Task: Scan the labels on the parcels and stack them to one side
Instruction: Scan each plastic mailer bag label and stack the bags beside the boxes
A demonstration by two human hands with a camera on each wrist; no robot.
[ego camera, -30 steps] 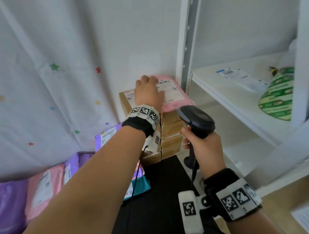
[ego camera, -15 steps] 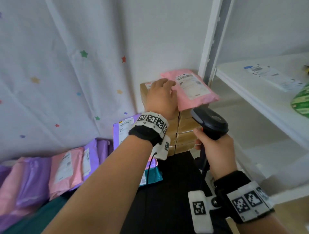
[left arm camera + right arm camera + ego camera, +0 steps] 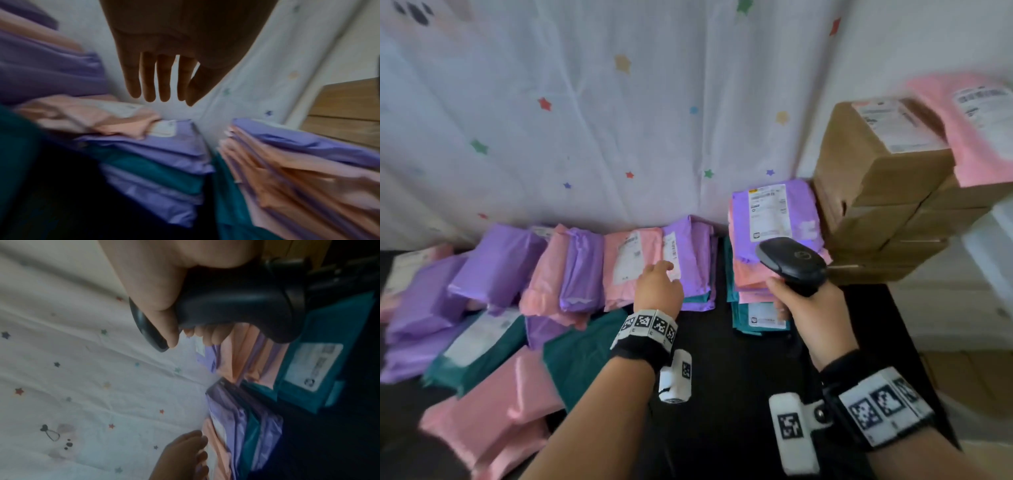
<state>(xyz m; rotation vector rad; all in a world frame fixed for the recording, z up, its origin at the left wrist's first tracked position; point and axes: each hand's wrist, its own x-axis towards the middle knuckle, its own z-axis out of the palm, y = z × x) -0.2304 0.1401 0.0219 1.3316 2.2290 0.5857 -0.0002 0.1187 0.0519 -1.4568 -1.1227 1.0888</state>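
Pink, purple and teal mailer parcels lie in a leaning row along the back of the black table (image 3: 722,370). My left hand (image 3: 659,281) reaches over a pink parcel (image 3: 630,263) and a purple parcel (image 3: 693,253) in that row. In the left wrist view the left hand (image 3: 162,84) has straight fingers, holds nothing, and hovers just above them. My right hand (image 3: 808,308) grips a black barcode scanner (image 3: 791,263) by its handle. The scanner (image 3: 236,305) sits in front of a flat stack of mailers topped by a purple one (image 3: 774,216).
A stack of cardboard boxes (image 3: 876,192) stands at the right with a pink mailer (image 3: 976,137) on top. A white star-print curtain (image 3: 585,120) hangs behind. More pink (image 3: 493,411) and teal (image 3: 582,356) mailers lie at front left. White shelving (image 3: 989,260) is at far right.
My left hand has come off the pink mailer on the box stack and moved down and left to the row of mailers. The view has swung left. The scanner stays in my right hand.
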